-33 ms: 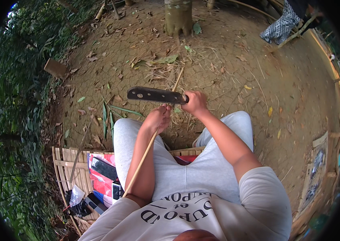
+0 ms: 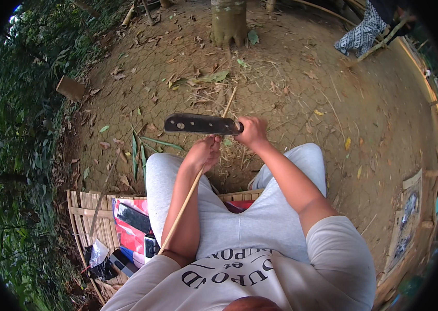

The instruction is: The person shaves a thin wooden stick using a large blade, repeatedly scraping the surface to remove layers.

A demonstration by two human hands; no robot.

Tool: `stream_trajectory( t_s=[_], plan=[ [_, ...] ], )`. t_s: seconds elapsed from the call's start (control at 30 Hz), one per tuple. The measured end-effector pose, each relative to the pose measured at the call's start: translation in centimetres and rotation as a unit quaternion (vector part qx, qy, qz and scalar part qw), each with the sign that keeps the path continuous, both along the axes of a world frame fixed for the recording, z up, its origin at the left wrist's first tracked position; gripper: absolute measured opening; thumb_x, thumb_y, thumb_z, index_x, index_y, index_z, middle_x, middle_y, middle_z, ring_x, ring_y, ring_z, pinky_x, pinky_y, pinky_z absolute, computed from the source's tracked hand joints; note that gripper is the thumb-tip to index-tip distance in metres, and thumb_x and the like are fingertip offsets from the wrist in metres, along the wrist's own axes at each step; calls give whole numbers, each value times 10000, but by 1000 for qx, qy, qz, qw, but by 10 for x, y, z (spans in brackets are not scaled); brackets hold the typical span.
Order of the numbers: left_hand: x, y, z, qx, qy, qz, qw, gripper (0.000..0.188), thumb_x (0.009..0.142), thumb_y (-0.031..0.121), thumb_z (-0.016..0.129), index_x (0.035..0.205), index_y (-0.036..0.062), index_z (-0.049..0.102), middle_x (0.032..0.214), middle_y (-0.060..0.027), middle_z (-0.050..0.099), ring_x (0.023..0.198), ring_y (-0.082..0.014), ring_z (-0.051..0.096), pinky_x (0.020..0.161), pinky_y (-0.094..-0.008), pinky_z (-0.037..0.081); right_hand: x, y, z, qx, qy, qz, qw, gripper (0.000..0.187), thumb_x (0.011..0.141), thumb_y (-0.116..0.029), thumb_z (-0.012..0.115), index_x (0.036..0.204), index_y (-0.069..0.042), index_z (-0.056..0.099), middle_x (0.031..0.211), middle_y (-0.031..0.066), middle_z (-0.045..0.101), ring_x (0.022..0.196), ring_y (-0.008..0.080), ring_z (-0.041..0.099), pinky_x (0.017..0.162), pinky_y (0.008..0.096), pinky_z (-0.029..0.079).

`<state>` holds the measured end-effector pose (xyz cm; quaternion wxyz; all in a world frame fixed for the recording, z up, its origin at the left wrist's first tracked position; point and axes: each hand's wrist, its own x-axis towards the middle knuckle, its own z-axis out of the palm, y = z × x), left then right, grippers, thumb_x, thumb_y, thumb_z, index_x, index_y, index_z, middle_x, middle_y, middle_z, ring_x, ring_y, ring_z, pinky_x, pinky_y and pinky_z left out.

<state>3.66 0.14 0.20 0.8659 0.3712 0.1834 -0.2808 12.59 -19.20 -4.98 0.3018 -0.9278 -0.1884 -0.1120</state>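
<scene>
the person wears a pale beige short-sleeved t-shirt (image 2: 302, 280) with dark curved lettering printed across the chest, light grey soft trousers (image 2: 260, 217) that cover both legs down past the knees, and nothing on the forearms or the hands, which are bare below the loose sleeves.

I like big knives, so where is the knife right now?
In the head view, the knife is near the middle, held by the right hand, its dark blade pointing left just above the left hand, which grips a thin stick.
</scene>
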Motion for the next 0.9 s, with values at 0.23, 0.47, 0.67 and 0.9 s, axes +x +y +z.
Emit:
stream_trajectory(
  t_s=[0.23,0.47,0.67,0.9],
  plan=[
    [-12,-17,19,-9,41,-16,999,238,1071,227,329,915,118,471,620,90,352,432,-31,288,353,-213,236,39,-51,-6,-105,63,-140,983,173,652,-236,696,746,-92,672,696,168,664,700,383,659,656,501,517],
    [-21,8,11,-4,8,-8,1000,244,1071,242,328,913,120,467,605,82,344,431,-39,286,356,-217,234,-6,-20,23,-67,46,13,997,166,647,-210,702,778,-110,689,729,140,682,731,357,677,693,480,530],
    [-41,11,32,42,-4,-50,998,260,1075,261,331,905,123,471,598,84,332,433,-44,273,366,-219,225,59,-57,4,-95,206,-254,940,284,683,-230,681,900,-52,722,892,188,718,878,366,698,790,465,538],
    [-21,19,22,0,15,-30,999,276,1067,253,335,1014,80,544,601,77,335,421,-38,261,338,-206,230,48,-93,-10,16,251,-326,911,229,688,-213,648,763,-5,704,805,229,705,840,378,703,740,442,538]
  ],
)
